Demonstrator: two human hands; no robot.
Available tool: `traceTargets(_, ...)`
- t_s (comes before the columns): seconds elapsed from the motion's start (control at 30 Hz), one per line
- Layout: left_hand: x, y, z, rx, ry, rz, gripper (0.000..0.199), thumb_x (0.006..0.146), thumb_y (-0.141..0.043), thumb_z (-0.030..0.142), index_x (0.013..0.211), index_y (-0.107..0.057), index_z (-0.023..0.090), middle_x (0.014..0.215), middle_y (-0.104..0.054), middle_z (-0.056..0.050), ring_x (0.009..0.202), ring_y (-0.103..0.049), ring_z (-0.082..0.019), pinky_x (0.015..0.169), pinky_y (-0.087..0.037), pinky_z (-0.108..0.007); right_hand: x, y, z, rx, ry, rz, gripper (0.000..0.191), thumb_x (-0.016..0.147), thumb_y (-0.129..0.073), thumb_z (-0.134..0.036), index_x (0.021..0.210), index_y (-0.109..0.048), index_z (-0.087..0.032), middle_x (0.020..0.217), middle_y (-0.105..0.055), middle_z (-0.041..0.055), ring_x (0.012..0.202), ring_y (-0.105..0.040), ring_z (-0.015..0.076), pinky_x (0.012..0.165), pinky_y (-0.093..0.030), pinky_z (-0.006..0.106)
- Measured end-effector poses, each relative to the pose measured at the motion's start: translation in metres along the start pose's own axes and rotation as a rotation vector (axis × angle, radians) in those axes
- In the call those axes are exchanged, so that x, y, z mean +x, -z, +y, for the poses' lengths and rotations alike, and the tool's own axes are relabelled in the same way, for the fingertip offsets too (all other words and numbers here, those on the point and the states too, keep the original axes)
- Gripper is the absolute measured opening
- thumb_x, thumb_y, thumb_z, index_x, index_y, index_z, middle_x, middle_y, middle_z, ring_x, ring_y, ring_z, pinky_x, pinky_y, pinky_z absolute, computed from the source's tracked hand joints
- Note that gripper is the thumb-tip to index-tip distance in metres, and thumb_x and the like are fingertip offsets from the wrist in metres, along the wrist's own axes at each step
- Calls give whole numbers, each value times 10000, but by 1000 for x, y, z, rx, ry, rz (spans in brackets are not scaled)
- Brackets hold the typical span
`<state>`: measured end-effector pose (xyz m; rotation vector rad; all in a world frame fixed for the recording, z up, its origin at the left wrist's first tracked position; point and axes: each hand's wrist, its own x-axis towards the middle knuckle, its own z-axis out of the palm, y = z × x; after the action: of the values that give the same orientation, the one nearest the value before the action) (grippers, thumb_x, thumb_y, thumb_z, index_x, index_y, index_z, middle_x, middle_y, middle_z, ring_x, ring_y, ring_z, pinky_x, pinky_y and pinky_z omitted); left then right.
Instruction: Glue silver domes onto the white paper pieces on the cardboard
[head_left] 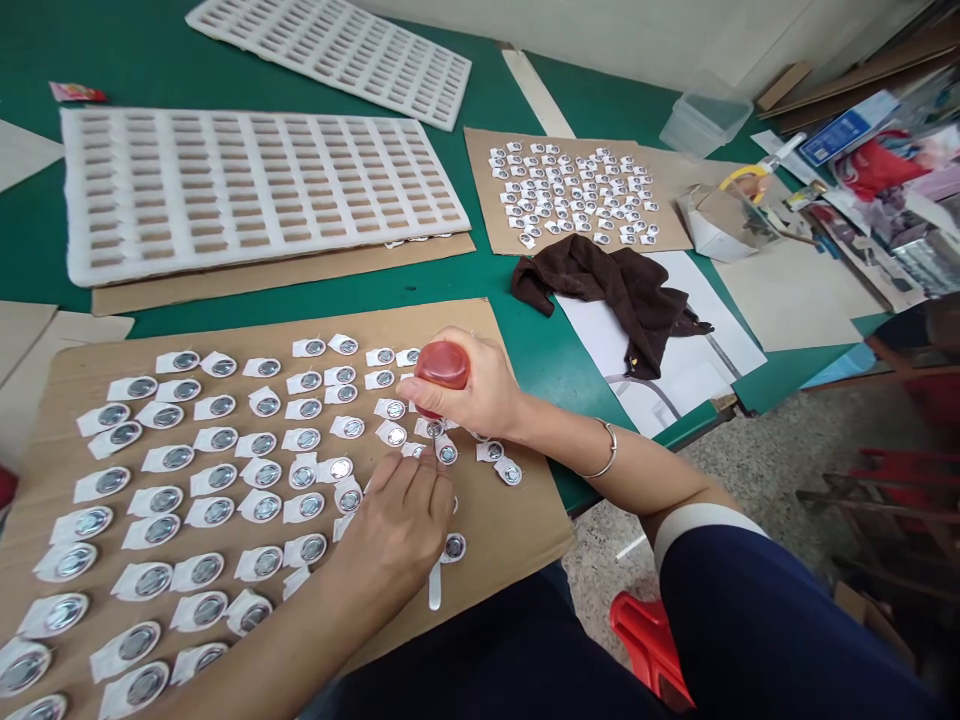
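A: Hands?
B: Right hand [484, 385] wrapped round a red bulb [442, 365], thumb across its near side. Left hand [409, 510] just nearer, fingers bunched at the discs; can't tell if they pinch one. White strip [435, 588] pokes out on its near side, can't tell if held.
A: Discs where?
B: Shiny discs with white tabs [217, 512], in loose rows on the near cardboard sheet [525, 550], mostly left of the hands. A few sit just right of them.
A: What's in the way?
B: The hands and bulb hide some discs. Left forearm crosses the near edge of the sheet.
A: Rest of the desk [536, 340]?
B: Far left: slotted foam tray [80, 200] on cardboard, second tray [330, 60] beyond it. Far right: another cardboard sheet [491, 215] with more discs. Brown cloth [622, 290] partly on white paper [600, 345], past the right forearm. Clear box [705, 115] and yellow-handled tool [742, 182] farther right, then clutter. Red stool [649, 640] on the floor, near right.
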<state>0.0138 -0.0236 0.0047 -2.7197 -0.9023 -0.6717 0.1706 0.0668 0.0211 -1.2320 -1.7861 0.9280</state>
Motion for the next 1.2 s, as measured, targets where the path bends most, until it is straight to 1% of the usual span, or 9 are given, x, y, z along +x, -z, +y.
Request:
traceTargets(0.17,-1,0,-1,-12,-10,-20,184,810,-460,-33,842,-626,39,858,-663,-190,782,-588,-267,747,-506,-434,1,1,0,12,18,9,419,715,-720,-585,808,-557,-210,751,-636,-13,706,-588,138,707,-455,289)
traceTargets(0.4,0,0,-2,-14,-16,-1,175,830,-459,-21,849,-617,54,858,-663,-176,760,-583,-248,739,-490,-418,1,2,-2,-6,5,2,415,744,-685,-594,791,-531,-212,753,-625,-11,682,-561,128,701,-449,289)
traceTargets(0.57,1,1,-3,-18,-29,-5,164,825,-478,-20,903,-617,19,880,-663,-196,776,-591,-261,752,-490,-430,1,3,-2,-19,0,2,434,727,-695,-610,791,-534,-212,760,-625,-11,685,-564,130,697,-452,288)
traceTargets(0.73,1,1,-2,-32,-14,-8,164,830,-473,-20,888,-620,22,892,-663,-199,777,-590,-264,734,-498,-429,1,3,0,-19,23,7,436,728,-695,-610,802,-539,-211,762,-632,-10,686,-571,130,692,-453,287)
traceTargets(1.0,0,0,-3,-86,4,-15,146,777,-549,-58,889,-621,5,878,-657,-201,782,-591,-273,729,-499,-438,2,5,-1,2,23,-1,442,727,-692,-618,792,-531,-212,757,-619,-9,690,-562,131,690,-449,287)
traceTargets(1.2,-1,-1,-2,-85,7,-12,144,781,-541,-59,878,-624,7,890,-658,-209,767,-593,-268,727,-500,-438,1,5,1,-2,90,24,391,750,-710,-551,790,-536,-203,757,-616,-16,675,-558,115,670,-442,270)
